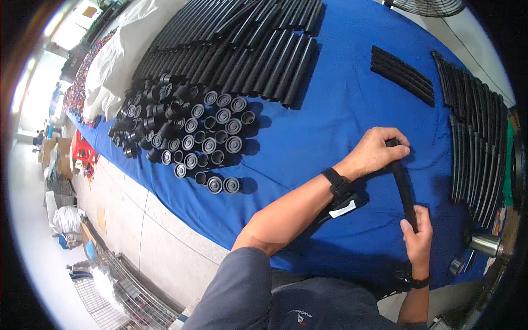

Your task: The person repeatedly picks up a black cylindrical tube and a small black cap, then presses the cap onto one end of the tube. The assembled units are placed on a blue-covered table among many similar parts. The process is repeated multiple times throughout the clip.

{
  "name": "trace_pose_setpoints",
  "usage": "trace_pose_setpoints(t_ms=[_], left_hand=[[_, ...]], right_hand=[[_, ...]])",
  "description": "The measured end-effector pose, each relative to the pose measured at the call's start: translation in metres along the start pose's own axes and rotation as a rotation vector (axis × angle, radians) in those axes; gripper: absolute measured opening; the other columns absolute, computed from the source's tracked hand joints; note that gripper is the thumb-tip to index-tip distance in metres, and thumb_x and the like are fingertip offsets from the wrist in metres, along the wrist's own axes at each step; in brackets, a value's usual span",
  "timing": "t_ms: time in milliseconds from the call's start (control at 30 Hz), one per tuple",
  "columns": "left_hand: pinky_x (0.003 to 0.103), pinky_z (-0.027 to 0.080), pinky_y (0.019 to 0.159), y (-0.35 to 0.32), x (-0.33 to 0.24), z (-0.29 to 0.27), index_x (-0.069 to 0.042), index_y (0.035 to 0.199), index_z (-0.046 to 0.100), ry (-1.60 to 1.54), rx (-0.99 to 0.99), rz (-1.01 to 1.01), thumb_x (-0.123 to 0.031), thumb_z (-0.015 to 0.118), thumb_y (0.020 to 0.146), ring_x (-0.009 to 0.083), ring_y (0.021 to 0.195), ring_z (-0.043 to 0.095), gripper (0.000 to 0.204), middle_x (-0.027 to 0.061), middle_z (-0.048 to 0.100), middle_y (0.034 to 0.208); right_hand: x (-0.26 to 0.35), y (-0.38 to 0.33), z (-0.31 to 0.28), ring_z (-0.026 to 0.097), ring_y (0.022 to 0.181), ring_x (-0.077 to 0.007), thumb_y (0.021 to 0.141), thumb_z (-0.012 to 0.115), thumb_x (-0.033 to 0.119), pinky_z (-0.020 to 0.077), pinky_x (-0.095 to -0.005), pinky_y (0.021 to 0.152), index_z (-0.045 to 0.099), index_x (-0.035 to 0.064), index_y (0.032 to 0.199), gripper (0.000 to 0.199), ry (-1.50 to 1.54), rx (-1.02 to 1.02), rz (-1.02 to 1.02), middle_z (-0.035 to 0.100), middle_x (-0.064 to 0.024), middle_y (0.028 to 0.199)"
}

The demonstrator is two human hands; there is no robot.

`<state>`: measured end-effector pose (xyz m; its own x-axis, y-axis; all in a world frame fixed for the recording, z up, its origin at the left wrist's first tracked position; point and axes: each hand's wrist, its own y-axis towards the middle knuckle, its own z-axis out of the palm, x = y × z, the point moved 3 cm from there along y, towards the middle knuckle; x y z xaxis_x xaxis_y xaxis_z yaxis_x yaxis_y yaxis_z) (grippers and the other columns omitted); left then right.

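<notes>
black tube between left hand, pinching it, and right hand, curled round it; a loosened pinch could drop it.

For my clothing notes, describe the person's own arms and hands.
The left hand and right hand are gloveless. A black strap circles the left wrist; a black band circles the right. A dark, plain sleeve ends near the left elbow, leaving that forearm bare.
</notes>
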<state>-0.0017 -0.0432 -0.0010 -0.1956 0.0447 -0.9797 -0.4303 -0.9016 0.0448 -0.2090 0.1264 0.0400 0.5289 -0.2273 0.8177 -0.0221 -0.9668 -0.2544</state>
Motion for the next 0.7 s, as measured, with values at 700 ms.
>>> trace_pose_setpoints(t_ms=[700], left_hand=[[0.029, 0.047, 0.057, -0.001, 0.003, -0.002, 0.005, 0.110, 0.075, 0.062, -0.186, 0.149, -0.013, 0.062, 0.093, 0.0090, 0.063, 0.058, 0.028, 0.0051, 0.066, 0.071]], right_hand=[[-0.007, 0.001, 0.018, 0.040, 0.053, -0.0018, 0.103, 0.059, 0.012, 0.0319, -0.0197, 0.045, 0.053, -0.0001, 0.126, 0.027, 0.186, 0.052, 0.038, 0.051, 0.0050, 0.075]])
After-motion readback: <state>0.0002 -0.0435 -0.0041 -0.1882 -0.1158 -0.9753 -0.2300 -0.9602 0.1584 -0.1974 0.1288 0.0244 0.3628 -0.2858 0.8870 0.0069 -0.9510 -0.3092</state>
